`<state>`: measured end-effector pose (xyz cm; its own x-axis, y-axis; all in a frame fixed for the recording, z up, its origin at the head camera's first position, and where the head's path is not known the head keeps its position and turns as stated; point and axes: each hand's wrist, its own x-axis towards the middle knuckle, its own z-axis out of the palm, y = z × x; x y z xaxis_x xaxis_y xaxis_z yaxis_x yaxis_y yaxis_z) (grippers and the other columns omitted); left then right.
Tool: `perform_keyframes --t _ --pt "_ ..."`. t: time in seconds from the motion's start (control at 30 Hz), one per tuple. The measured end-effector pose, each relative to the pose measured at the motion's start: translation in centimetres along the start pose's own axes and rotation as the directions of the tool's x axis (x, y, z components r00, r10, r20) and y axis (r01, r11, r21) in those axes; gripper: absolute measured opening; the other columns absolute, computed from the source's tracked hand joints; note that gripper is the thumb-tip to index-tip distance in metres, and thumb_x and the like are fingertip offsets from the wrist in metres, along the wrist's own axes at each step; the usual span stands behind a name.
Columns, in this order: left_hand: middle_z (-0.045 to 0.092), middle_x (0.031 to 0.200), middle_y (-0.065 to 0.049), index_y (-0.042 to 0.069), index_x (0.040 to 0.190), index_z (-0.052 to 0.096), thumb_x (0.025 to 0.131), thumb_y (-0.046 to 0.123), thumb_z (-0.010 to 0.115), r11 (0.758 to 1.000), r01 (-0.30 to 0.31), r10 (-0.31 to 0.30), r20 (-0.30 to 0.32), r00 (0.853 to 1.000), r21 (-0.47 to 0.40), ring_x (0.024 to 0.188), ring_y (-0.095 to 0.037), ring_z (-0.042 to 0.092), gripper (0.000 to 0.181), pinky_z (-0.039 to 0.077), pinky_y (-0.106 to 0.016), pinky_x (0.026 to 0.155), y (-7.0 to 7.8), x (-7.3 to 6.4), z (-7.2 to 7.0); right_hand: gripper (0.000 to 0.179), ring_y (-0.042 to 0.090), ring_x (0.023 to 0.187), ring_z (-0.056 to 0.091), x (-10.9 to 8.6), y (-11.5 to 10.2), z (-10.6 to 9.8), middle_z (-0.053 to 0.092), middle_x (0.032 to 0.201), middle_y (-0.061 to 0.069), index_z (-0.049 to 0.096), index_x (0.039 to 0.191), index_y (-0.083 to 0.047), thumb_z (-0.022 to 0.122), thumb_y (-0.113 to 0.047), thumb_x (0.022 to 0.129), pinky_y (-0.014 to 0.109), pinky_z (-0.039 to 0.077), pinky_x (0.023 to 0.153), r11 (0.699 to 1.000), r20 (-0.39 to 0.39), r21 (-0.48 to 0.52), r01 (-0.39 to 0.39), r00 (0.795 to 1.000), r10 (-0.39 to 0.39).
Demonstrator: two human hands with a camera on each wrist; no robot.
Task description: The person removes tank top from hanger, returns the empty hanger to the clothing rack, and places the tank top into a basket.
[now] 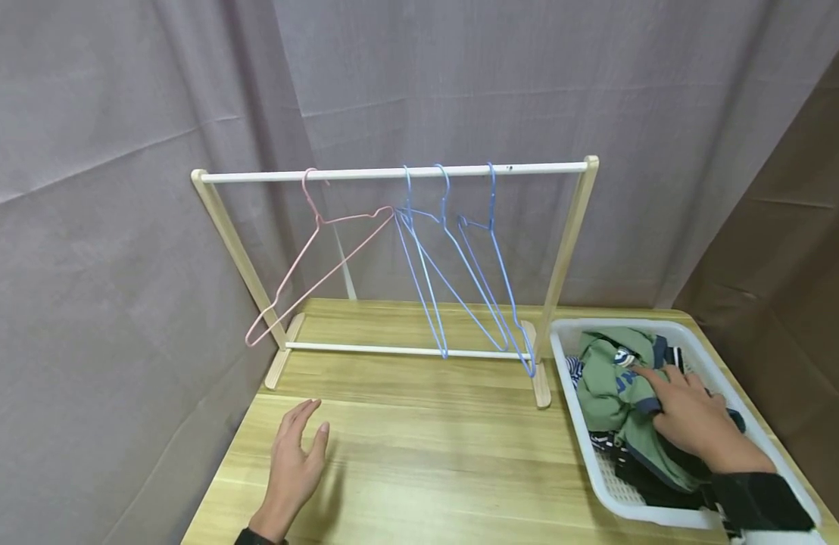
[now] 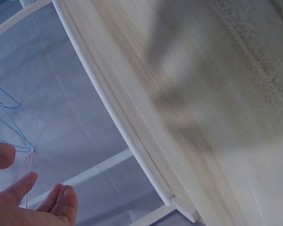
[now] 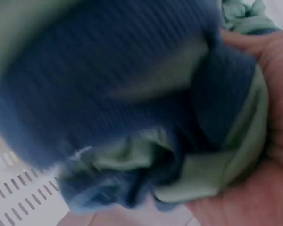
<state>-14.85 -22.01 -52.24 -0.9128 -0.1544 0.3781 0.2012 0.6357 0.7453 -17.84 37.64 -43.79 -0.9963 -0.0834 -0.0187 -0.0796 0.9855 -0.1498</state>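
My right hand [image 1: 695, 420] is in the white basket [image 1: 665, 517] at the right and grips a green shirt [image 1: 600, 405] with navy trim. In the right wrist view, the bunched green and navy cloth [image 3: 212, 176] lies against the palm and fingers, partly blurred. My left hand [image 1: 293, 462] hovers above the table with its fingers loosely extended and nothing in it. The left wrist view shows the thumb apart from the fingertips [image 2: 68, 200]. Dark and striped clothes [image 1: 654, 492] lie under the shirt, mostly hidden.
A wooden rack with a white top bar [image 1: 365, 175] stands at the back of the wooden table [image 1: 419, 454]. A pink hanger [image 1: 297, 257] hangs left of several blue hangers [image 1: 492, 200]. Grey cloth [image 1: 460, 76] hangs behind; a brown drape [image 1: 794, 250] is at the right.
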Motion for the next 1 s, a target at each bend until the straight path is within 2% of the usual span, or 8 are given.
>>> perform_keyframes --t 0.07,0.2,0.3,0.5,0.8,1.0 --pt "0.056 0.152 -0.028 0.0 0.145 0.061 0.101 0.006 0.069 1.0 0.006 -0.006 0.005 1.0 -0.011 0.141 -0.05 0.053 0.045 0.045 -0.073 0.116 0.0 -0.2 0.1 0.075 0.063 0.117 0.045 0.3 0.0 0.0 0.043 0.141 0.042 0.038 0.16 -0.009 0.063 -0.003 0.09 0.069 0.047 0.066 1.0 0.028 0.026 0.008 1.0 -0.008" --pt "0.055 0.153 -0.028 0.001 0.146 0.06 0.101 0.007 0.068 1.0 0.007 -0.006 0.017 1.0 -0.017 0.142 -0.051 0.053 0.046 0.045 -0.073 0.115 0.2 -0.5 0.2 0.068 0.068 0.118 0.046 1.0 0.0 0.2 0.044 0.137 0.046 0.039 0.156 -0.001 0.072 -0.017 0.098 0.075 0.049 0.079 0.996 0.074 0.056 0.062 0.995 -0.066" --pt "0.055 0.152 -0.028 0.001 0.146 0.06 0.102 0.007 0.067 1.0 -0.014 0.015 0.023 1.0 -0.009 0.141 -0.051 0.053 0.045 0.047 -0.073 0.113 0.3 -0.5 0.2 0.072 0.074 0.119 0.044 1.4 0.1 0.5 0.042 0.136 0.05 0.038 0.154 0.004 0.073 -0.028 0.1 0.077 0.047 0.09 0.993 0.126 0.073 0.095 0.987 -0.103" --pt "0.055 0.153 -0.027 0.002 0.147 0.06 0.104 0.009 0.066 0.999 -0.041 0.041 0.042 0.998 -0.001 0.14 -0.05 0.054 0.044 0.049 -0.071 0.112 0.5 -0.3 0.1 0.087 0.082 0.135 0.024 1.7 0.3 0.9 0.024 0.15 0.056 0.024 0.161 0.006 0.066 -0.047 0.104 0.086 0.038 0.1 0.991 0.289 0.123 0.047 0.954 -0.081" --pt "0.058 0.15 -0.026 0.001 0.145 0.061 0.102 0.009 0.069 0.997 -0.079 0.079 0.009 0.997 0.004 0.137 -0.049 0.057 0.044 0.05 -0.071 0.11 0.7 -0.2 0.5 0.09 0.081 0.133 0.03 3.6 0.3 1.1 0.025 0.149 0.055 0.021 0.159 0.005 0.068 -0.048 0.103 0.083 0.043 0.098 0.994 0.333 0.098 0.044 0.94 -0.075" --pt "0.057 0.15 -0.027 0.001 0.145 0.061 0.103 0.009 0.068 0.996 -0.088 0.088 0.029 0.996 -0.004 0.138 -0.05 0.056 0.044 0.051 -0.07 0.11 0.7 -0.1 0.9 0.098 0.083 0.134 0.026 3.6 0.7 1.5 0.019 0.151 0.058 0.016 0.159 0.008 0.069 -0.051 0.101 0.086 0.04 0.101 0.993 0.373 0.117 -0.005 0.927 -0.04"
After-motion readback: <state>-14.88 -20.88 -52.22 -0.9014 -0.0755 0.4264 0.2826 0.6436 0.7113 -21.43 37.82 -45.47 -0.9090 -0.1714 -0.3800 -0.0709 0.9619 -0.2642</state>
